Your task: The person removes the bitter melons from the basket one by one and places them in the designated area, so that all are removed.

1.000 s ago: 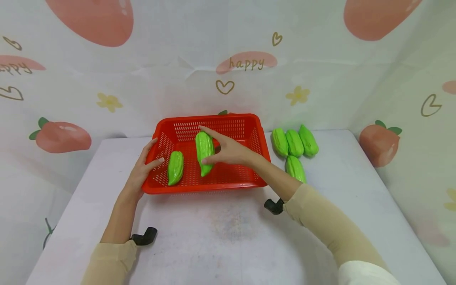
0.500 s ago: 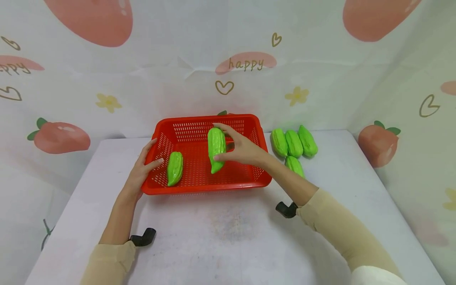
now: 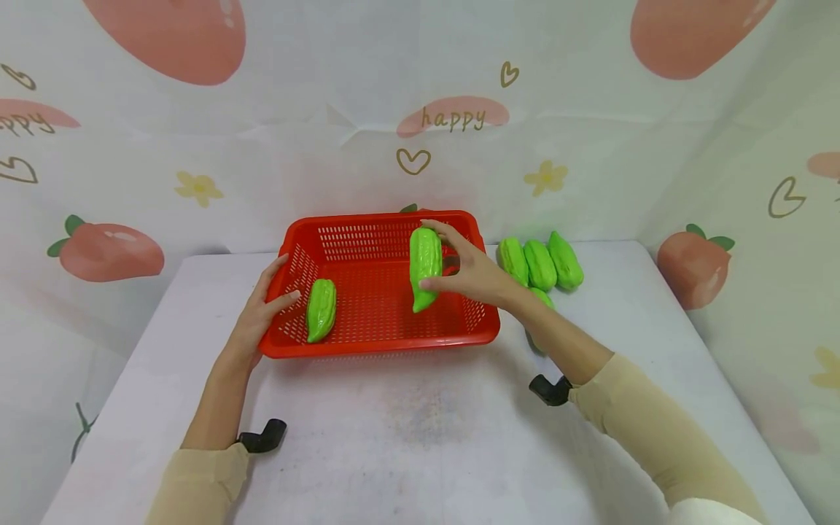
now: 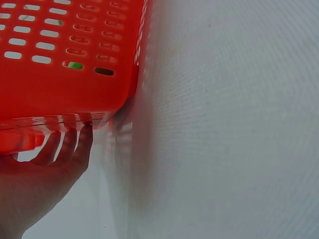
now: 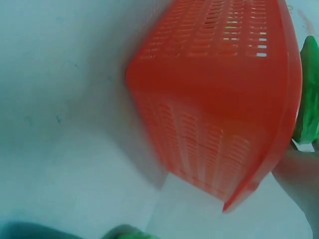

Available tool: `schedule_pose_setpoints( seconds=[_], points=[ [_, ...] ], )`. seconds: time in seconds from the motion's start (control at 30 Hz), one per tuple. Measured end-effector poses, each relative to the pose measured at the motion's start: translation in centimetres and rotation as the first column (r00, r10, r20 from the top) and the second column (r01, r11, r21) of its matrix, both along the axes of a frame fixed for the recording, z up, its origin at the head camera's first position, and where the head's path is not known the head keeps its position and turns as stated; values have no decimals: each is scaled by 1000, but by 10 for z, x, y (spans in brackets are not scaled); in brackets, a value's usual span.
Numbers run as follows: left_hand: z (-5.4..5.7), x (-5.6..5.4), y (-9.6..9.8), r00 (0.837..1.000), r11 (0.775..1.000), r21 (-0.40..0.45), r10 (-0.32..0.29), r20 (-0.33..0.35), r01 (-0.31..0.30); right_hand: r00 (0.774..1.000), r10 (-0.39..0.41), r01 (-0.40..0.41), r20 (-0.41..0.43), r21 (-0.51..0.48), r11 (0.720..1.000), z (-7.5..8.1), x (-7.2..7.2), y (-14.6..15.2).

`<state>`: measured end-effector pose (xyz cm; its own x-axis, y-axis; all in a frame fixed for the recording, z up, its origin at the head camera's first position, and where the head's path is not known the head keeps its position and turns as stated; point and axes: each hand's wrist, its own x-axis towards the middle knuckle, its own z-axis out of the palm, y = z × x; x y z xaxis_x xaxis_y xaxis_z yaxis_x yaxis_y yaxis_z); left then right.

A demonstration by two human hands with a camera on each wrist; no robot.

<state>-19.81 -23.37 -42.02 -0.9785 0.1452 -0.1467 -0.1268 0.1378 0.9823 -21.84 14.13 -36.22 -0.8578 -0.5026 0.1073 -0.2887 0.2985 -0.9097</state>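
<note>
My right hand (image 3: 474, 273) holds a bright green bitter melon (image 3: 426, 264) between thumb and fingers, over the right half of a red plastic basket (image 3: 374, 345). The pointed end of this bitter melon faces down toward me. A second bitter melon (image 3: 321, 310) lies inside the basket near its left wall. At the basket's left end, my left hand (image 3: 254, 321) grips the rim, thumb over the top edge. In the left wrist view its fingers (image 4: 79, 149) lie against the outer wall. The right wrist view catches only part of the held bitter melon, beyond the rim.
Several more bitter melons (image 3: 541, 265) lie on the white table (image 3: 367, 445) right of the basket. One of them is partly hidden by my right forearm. A patterned cloth backdrop (image 3: 315, 109) rises behind the table. Black curved pieces (image 3: 550, 390) sit at both wrists.
My right hand has moved to the right with the bitter melon, from the middle of the basket toward its right end. The left hand stays on the rim.
</note>
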Motion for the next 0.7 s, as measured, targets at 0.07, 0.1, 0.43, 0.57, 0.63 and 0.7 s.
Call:
schedule_pose_setpoints(
  seconds=[0.07,0.1,0.43,0.57,0.63,0.7],
  points=[
    [0,0,0,1000,1000,1,1,2,-1,1000,-8,8,-1,-10,1000,0,0,4],
    [0,0,0,1000,1000,3,1,4,-1,1000,-14,15,5,-16,1000,0,0,6],
    [1,1,0,1000,1000,23,-1,8,1,996,-47,44,79,30,999,0,6,34],
    [0,1,0,1000,999,43,0,16,-1,993,-69,65,99,37,997,2,9,44],
    [0,0,0,1000,999,46,0,19,-1,992,-68,66,104,25,998,4,10,48],
    [0,-1,-1,1000,999,42,0,18,-1,992,-66,65,107,12,998,6,11,51]
  ],
)
